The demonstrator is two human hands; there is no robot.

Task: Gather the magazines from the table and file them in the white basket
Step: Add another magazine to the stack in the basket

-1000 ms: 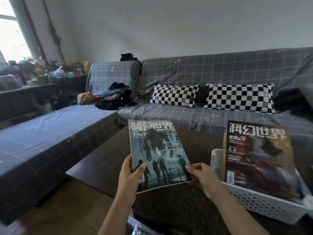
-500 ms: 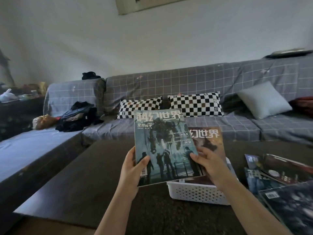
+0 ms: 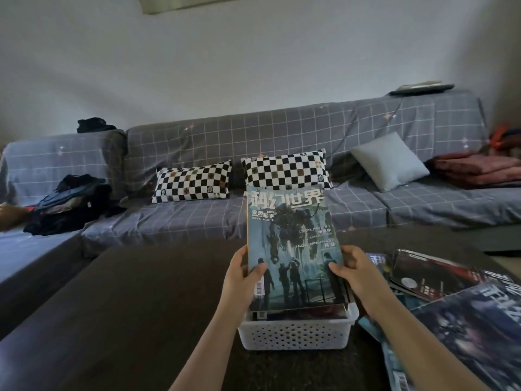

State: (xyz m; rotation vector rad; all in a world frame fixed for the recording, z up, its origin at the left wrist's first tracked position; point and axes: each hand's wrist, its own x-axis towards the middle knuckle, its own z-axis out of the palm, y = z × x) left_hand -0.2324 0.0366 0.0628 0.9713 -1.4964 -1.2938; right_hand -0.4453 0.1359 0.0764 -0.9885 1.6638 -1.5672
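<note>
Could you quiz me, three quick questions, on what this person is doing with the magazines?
1. True or false: both hands grip the teal magazine.
2. The white basket holds: A nothing, B at least one magazine, C pillows.
3. Where do the loose magazines lie?

Key: 1 true, left hand and right hand each hold a lower edge. 2 B. 3 On the table, right of the basket.

You held magazine [image 3: 293, 244] upright over basket [image 3: 296, 333], left hand [image 3: 239, 280] on its left edge, right hand [image 3: 356, 273] on its right edge. Basket sat on table [image 3: 141, 300] before you. Loose magazines [image 3: 451, 300] lay on table right of basket. Sofa [image 3: 282, 142] stood behind table, cushions [image 3: 284, 170] on its seat.
</note>
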